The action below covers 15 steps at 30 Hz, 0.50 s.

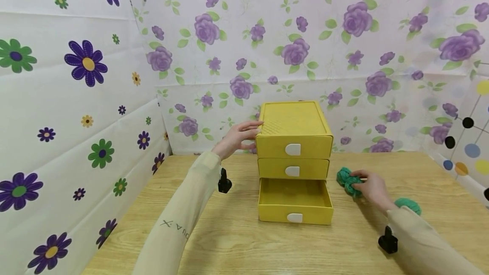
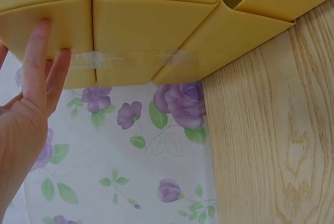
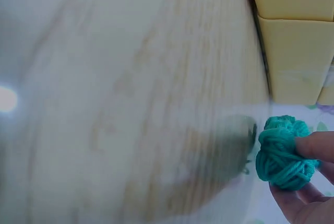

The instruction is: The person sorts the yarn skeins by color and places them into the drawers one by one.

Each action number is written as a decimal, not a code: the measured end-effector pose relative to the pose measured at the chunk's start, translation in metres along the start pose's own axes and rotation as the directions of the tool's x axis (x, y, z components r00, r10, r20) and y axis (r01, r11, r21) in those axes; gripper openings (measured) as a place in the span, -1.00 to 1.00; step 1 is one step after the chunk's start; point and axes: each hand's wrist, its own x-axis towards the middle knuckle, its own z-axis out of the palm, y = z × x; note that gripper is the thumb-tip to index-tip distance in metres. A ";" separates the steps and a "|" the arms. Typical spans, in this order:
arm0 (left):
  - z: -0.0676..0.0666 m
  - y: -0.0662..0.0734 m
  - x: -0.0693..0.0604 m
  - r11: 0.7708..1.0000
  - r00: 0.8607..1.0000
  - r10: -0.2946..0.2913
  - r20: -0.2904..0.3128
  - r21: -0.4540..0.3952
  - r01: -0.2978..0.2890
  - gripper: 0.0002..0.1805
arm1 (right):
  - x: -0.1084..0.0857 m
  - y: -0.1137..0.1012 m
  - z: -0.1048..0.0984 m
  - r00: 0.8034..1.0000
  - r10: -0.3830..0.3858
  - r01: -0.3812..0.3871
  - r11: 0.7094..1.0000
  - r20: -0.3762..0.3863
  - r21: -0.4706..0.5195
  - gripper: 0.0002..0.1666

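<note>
A yellow drawer unit (image 1: 294, 147) with white pull tabs stands on the table, its bottom drawer (image 1: 295, 213) pulled out and bare inside. My left hand (image 1: 240, 137) rests against the unit's upper left side; in the left wrist view its fingers (image 2: 37, 65) lie extended along the yellow wall. To the right of the unit, my right hand (image 1: 372, 188) pinches a green yarn ball (image 1: 353, 186) between thumb and fingers. A second green yarn ball (image 1: 344, 175) touches it just behind. The right wrist view shows the held green yarn (image 3: 284, 156) close up.
Another green yarn ball (image 1: 408, 205) lies beside my right wrist, partly hidden by it. The wooden table (image 1: 229, 241) runs back to a flowered cloth wall (image 1: 214, 109); a second patterned sheet (image 1: 126, 135) hangs on the left. Clear tape (image 2: 125, 58) crosses the unit's side.
</note>
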 end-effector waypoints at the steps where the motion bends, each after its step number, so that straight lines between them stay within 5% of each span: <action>1: 0.000 0.000 0.000 1.000 1.000 0.000 -0.002 0.001 0.000 -0.56 | 0.000 0.000 -0.001 1.000 0.003 -0.003 1.000 -0.003 0.004 -0.66; 15: 0.001 0.000 0.000 1.000 1.000 -0.006 0.000 0.001 0.006 -0.56 | 0.001 -0.016 -0.015 1.000 0.011 -0.012 0.997 0.006 0.073 -0.61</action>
